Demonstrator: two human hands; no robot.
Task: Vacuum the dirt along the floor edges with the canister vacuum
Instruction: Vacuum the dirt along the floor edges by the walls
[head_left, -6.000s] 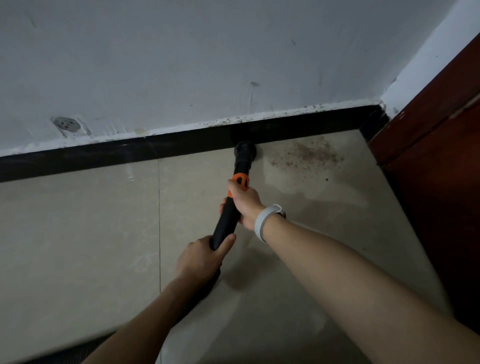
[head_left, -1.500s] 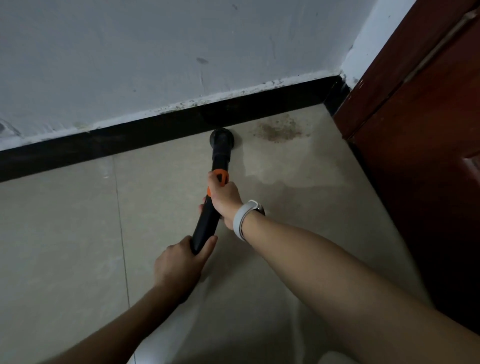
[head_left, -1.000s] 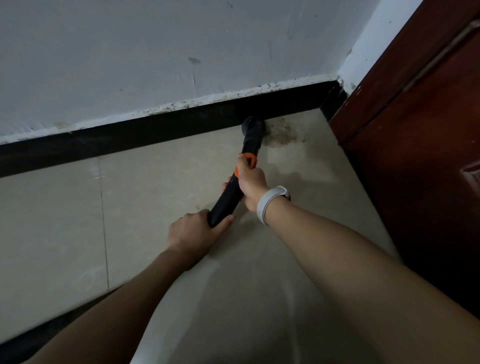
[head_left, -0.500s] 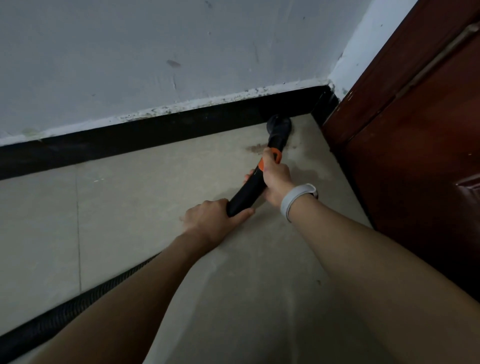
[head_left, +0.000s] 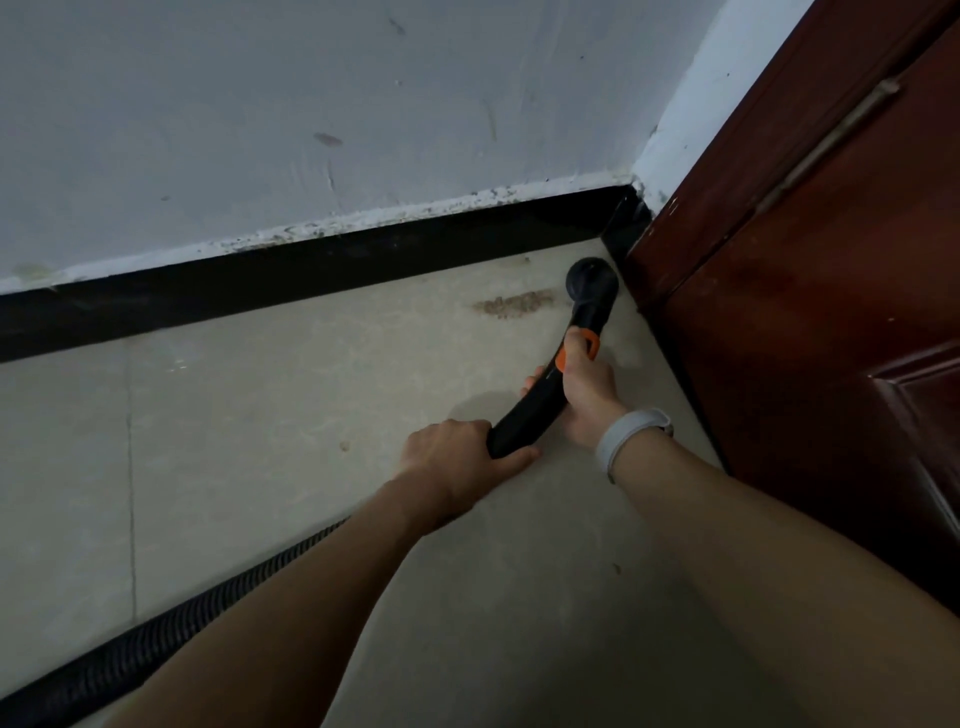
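hose (head_left: 156, 644): ribbed black, seen trailing along the floor (head_left: 249, 441) at lower left, passing under the left forearm; judged soft and springy, drag on the wand to be expected; canister not in view.
left hand (head_left: 457, 462): fingers wrapped round the rear end of the wand, thumb laid along its underside.
right hand (head_left: 587, 395): fingers curled round the wand just behind the orange collar (head_left: 584, 345); pale band (head_left: 626, 434) worn on the wrist.
wand (head_left: 535, 405): black, curved, rigid plastic; judged light and stiff, smooth enough to twist in a loose grip, so a two-point hold as shown is judged right: rear hand for steering, front hand for downward pressure.
nozzle (head_left: 592, 283): round black head, set on the floor in the corner, just beside the door (head_left: 831, 312) and near the skirting (head_left: 311, 270).
dirt (head_left: 514, 304): brown patch left on the tile, just left of the nozzle, near the skirting but apart from it.
step in hand: corner being cleaned; patch judged next.
risk: head may be knocked against door or skirting; hose may snag.
wall (head_left: 311, 104): grey, scuffed, flaking along the skirting top.
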